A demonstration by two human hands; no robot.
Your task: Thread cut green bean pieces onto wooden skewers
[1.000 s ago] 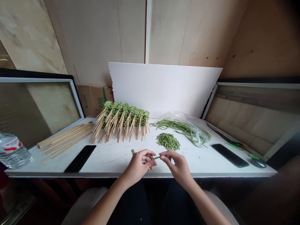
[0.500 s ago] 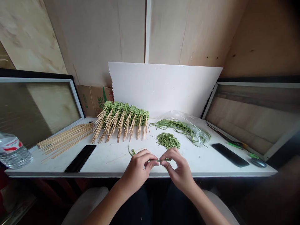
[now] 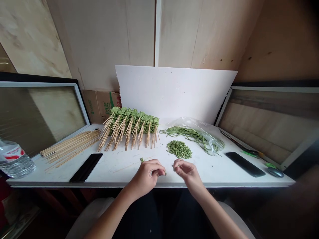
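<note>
Close to the table's front edge, my left hand (image 3: pixel 147 177) is closed around a green bean (image 3: pixel 142 159). Green ends stick out behind its knuckles, and a small tip shows by the thumb. My right hand (image 3: pixel 188 173) is a short gap to the right, its thumb and fingers pinched together. A small bit may be in that pinch, but I cannot make it out. Beyond the right hand lies a heap of short cut bean pieces (image 3: pixel 179 149). Long uncut beans (image 3: pixel 189 132) spill from a clear plastic bag (image 3: pixel 211 145) behind it.
Skewered beans (image 3: pixel 134 119) are stacked at the back, sticks facing me. Loose bamboo skewers (image 3: pixel 72 146) lie left, near a black phone (image 3: pixel 86 168) and a water bottle (image 3: pixel 15 159). Another dark phone (image 3: pixel 245 164) and a mouse (image 3: pixel 275 172) are on the right. A white board (image 3: pixel 176 93) stands behind.
My hands have moved apart. The bean stretched between them a moment ago no longer spans the gap. The long strand behind my left hand no longer shows.
</note>
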